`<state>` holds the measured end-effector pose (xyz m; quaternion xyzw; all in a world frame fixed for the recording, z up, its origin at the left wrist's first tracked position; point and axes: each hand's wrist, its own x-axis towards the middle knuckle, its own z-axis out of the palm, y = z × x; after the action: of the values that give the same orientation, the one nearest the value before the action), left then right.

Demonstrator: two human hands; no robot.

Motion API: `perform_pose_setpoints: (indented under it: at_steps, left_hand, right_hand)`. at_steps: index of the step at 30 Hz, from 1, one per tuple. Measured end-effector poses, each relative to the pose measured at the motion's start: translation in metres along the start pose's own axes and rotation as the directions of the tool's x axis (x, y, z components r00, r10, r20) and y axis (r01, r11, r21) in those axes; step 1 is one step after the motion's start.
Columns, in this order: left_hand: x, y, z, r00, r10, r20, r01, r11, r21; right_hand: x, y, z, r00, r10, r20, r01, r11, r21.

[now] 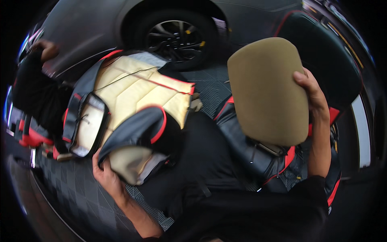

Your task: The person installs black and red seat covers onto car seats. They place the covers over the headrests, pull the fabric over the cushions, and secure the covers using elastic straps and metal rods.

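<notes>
My right hand [312, 90] grips the right edge of a brown fabric-covered headrest [268, 92], holding it raised with the thumb across its face. My left hand [109, 179] is closed on the edge of a black headrest cover [137, 127] with red trim. The cover's beige lining shows at its opening, which faces toward me. The left fingers are partly hidden behind the cover. Headrest and cover are apart. Beyond the left hand lies a large seat cover [133, 84], its cream quilted backing upward and its edges black and red.
A smaller black cover piece [88, 125] lies at the left. Black-and-red seat parts [250, 147] lie beneath the headrest; a dark seat back [322, 56] stands behind. A grey car's wheel [175, 38] is ahead. Another person [38, 92] is at far left. Dark tiles [72, 189] cover the floor.
</notes>
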<state>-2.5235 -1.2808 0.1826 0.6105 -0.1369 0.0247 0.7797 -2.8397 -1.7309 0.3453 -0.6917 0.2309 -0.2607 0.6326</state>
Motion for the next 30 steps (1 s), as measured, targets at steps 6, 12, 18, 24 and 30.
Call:
perform_pose_setpoints:
  at_steps: [6,12,18,24,30]
  left_hand:
    - [-0.005,-0.075,0.009,0.907,-0.287,-0.308,0.19,0.932,-0.308]
    - [-0.04,-0.115,0.035,0.97,-0.06,-0.236,0.057,0.998,-0.018]
    - [-0.06,-0.108,0.043,0.977,-0.065,-0.202,0.121,0.954,0.275]
    - [-0.058,-0.118,0.061,0.95,0.1,-0.294,-0.002,0.949,0.317]
    - [-0.03,-0.117,0.078,0.899,0.134,-0.418,-0.036,0.972,0.234]
  right_hand:
    - [0.0,0.021,0.079,0.979,0.204,0.019,-0.179,0.804,0.566]
    - [0.009,0.052,0.137,0.904,0.386,0.183,-0.426,0.783,0.454]
    - [0.016,0.021,0.135,0.91,0.256,0.325,-0.382,0.822,0.422]
    - [0.021,0.008,0.153,0.911,0.173,0.373,-0.227,0.968,0.104]
    - [0.023,0.044,0.193,0.738,0.409,0.536,-0.262,0.907,-0.33]
